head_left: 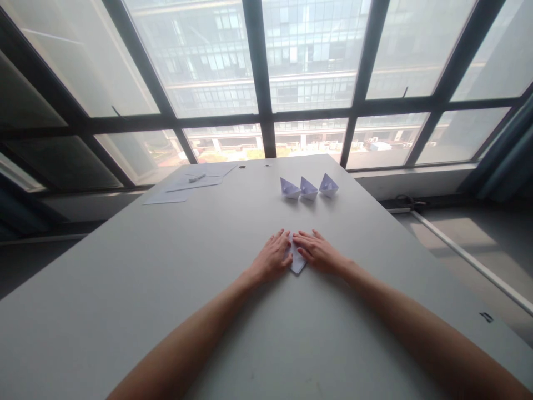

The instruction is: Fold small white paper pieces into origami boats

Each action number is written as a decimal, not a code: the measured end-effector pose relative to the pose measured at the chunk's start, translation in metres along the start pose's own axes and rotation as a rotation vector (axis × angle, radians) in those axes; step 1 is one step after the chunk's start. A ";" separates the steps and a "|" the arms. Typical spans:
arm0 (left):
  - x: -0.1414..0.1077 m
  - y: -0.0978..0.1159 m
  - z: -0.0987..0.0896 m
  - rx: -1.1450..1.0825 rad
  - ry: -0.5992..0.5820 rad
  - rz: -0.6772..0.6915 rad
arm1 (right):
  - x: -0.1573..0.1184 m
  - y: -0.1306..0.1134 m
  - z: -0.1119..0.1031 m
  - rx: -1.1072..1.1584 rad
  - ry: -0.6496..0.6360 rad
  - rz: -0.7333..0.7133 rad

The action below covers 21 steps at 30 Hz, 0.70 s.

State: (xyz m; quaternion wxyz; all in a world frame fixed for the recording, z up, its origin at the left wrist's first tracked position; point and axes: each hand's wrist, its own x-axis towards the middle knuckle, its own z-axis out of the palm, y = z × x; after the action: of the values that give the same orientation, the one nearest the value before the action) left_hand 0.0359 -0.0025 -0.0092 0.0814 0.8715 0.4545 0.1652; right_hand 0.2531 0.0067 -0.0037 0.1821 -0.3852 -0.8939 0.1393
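A small folded piece of white paper (297,263) lies on the white table (166,266), its lower corner pointing toward me. On its left side rests my left hand (273,256), fingers spread and lying flat. My right hand (320,251) lies over the paper's right side, its fingers also stretched out. Both hands hide part of the paper. Beyond them stand three folded paper boats: a left one (290,189), a middle one (308,190) and a right one (328,186).
Sheets of white paper (166,196) lie at the table's far left, with a small whitish object (197,178) on top. A round dark hole (242,166) is near the far edge. Windows rise behind the table. A black mark (486,317) is at the right.
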 end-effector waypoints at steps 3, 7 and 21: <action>0.002 0.000 -0.002 -0.037 0.095 0.002 | 0.001 0.002 0.002 -0.036 0.019 0.052; 0.002 0.002 -0.007 -0.118 0.205 -0.030 | 0.002 0.005 0.006 -0.039 0.049 0.118; 0.001 0.011 -0.017 -0.072 0.170 -0.068 | 0.001 0.008 -0.003 -0.052 0.222 0.125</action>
State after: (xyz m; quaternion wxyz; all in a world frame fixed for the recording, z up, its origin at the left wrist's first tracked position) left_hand 0.0388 -0.0081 0.0098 0.0795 0.8349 0.4828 0.2518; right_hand 0.2590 0.0136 -0.0037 0.2610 -0.4577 -0.8458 0.0834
